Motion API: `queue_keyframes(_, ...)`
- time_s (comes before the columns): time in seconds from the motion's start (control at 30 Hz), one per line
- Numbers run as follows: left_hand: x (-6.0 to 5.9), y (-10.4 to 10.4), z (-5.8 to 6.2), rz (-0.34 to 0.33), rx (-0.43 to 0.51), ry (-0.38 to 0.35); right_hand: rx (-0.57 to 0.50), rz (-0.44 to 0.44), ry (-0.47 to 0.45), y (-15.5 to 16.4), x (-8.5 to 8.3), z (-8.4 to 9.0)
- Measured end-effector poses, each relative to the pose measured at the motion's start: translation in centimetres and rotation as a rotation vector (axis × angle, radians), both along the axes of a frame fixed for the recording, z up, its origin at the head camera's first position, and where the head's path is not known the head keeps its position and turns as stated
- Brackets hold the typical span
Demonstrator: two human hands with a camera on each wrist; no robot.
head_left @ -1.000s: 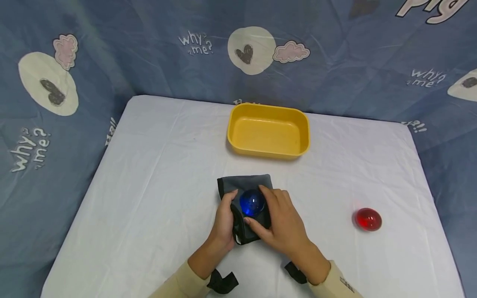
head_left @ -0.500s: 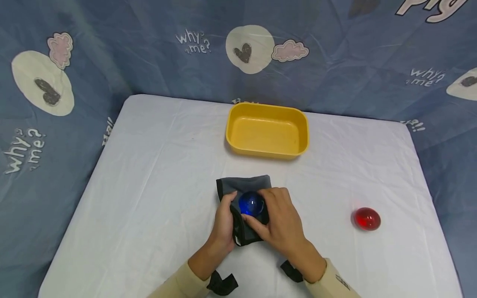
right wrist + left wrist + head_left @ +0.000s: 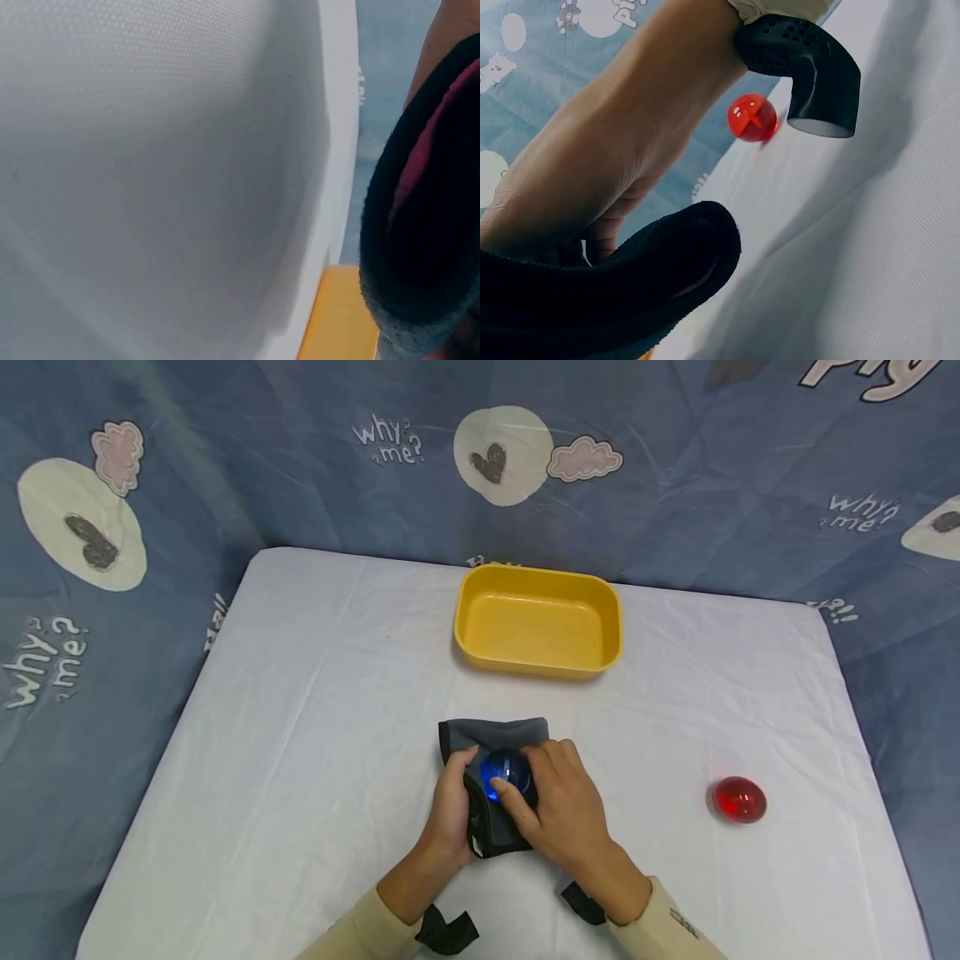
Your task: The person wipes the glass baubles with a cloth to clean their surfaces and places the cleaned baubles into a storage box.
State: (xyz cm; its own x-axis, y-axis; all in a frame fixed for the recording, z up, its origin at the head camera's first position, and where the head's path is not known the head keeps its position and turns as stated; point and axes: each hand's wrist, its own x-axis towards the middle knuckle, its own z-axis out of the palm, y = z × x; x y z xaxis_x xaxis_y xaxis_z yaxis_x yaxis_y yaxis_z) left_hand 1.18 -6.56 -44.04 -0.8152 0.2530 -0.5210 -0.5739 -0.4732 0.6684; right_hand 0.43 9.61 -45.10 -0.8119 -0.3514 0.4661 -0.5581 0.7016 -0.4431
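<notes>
My left hand (image 3: 450, 802) grips the grey pouch's (image 3: 495, 735) edge near the bench's front edge; my right hand (image 3: 558, 802) curls over the blue ball (image 3: 504, 770) at its mouth.

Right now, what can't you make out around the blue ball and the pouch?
- Blue ball: head view shows only its top; right hand fingers and dark pouch hide the rest. Neither wrist view shows it.
- Left hand: fingertips hidden by the pouch edge.
- Pouch opening: wrist views blurred, too close.
- Yellow tray: right wrist view cuts it at the bottom edge.
</notes>
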Motion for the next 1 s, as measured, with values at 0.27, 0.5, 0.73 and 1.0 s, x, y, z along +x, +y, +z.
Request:
queue_keyframes(0.27,-0.12,-0.09,-0.03,-0.006,-0.009,0.003,0.017,-0.004,-0.022,0.40,-0.08,-0.24)
queue_keyframes(0.5,-0.38,-0.20,0.01,0.004,0.073,0.004,0.008,0.114,-0.001,0.69,0.12,0.00)
queue_keyframes(0.73,-0.40,-0.13,0.04,-0.018,0.055,0.000,-0.036,0.107,-0.017,0.52,0.25,-0.14)
queue_keyframes(1.0,-0.17,-0.26,0.39,-0.008,0.012,-0.019,-0.112,0.050,-0.071,-0.07,0.46,0.26)
